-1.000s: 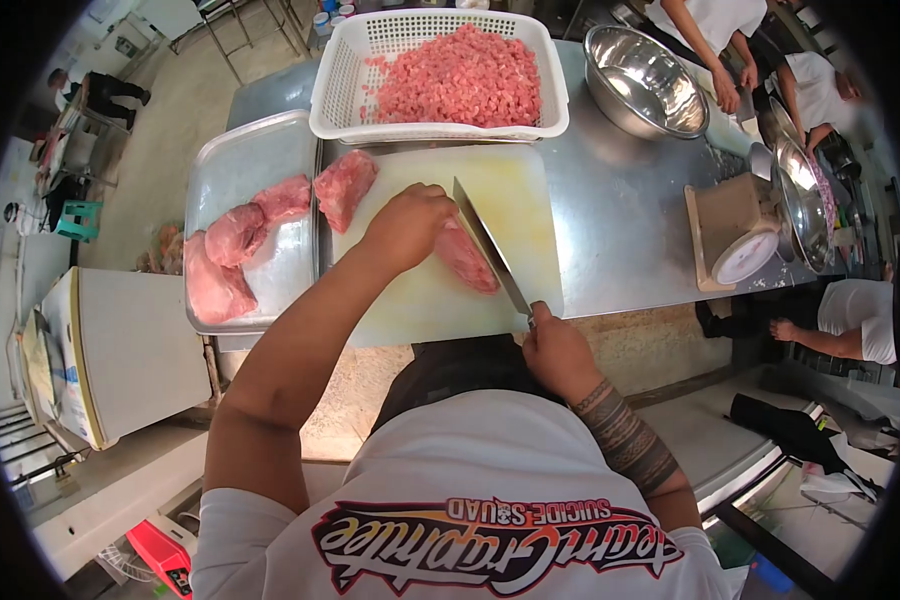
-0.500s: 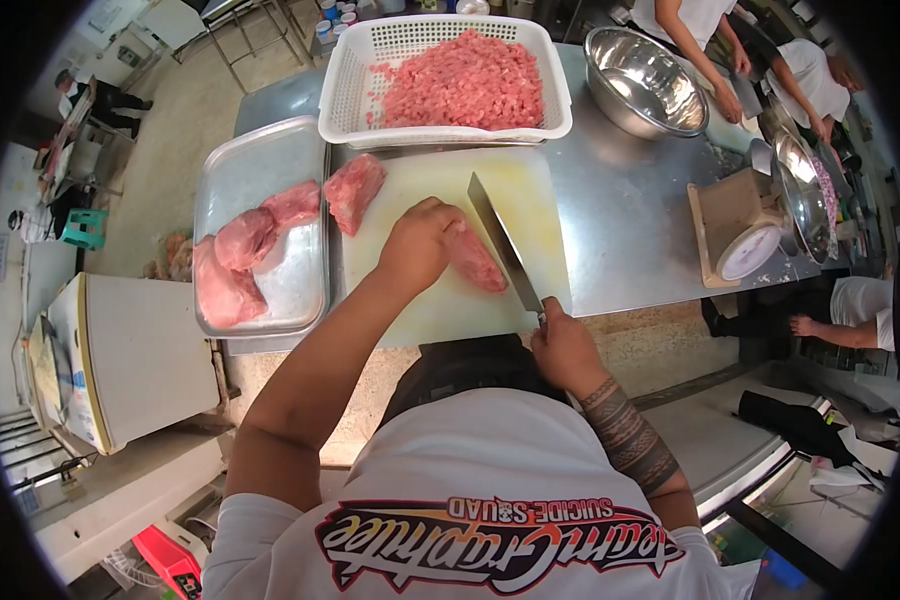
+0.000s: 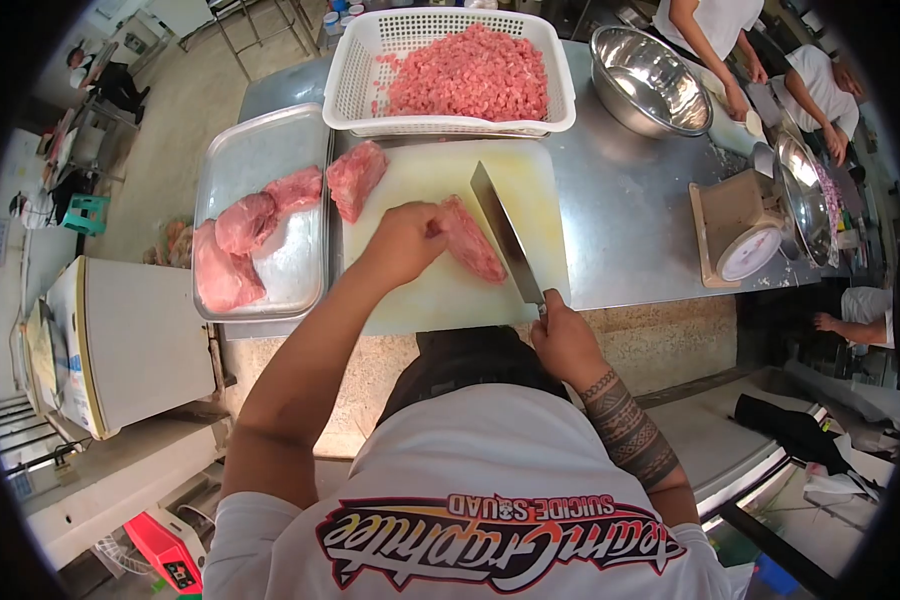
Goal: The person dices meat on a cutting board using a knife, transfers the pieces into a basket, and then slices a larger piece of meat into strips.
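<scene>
A long piece of pink meat (image 3: 473,240) lies on the white cutting board (image 3: 390,305). My left hand (image 3: 411,238) is at its left edge, fingers curled together; whether they pinch the meat is hidden. In my right hand (image 3: 564,338) is the handle of a cleaver (image 3: 506,232), its blade angled up and to the left, just right of the meat and apart from it. Another chunk of meat (image 3: 356,178) rests at the board's upper left corner. Several larger pieces (image 3: 247,223) lie in the metal tray (image 3: 260,125) to the left.
A white perforated basket (image 3: 355,115) of diced meat (image 3: 470,75) stands behind the board. To the right are a steel bowl (image 3: 651,85) and a scale (image 3: 735,225). Beyond them, co-workers' hands (image 3: 736,100) work at the table's far right.
My left hand has shifted slightly left, uncovering the meat's upper end. The cleaver stays close to the meat's right side. The whole view has moved a little.
</scene>
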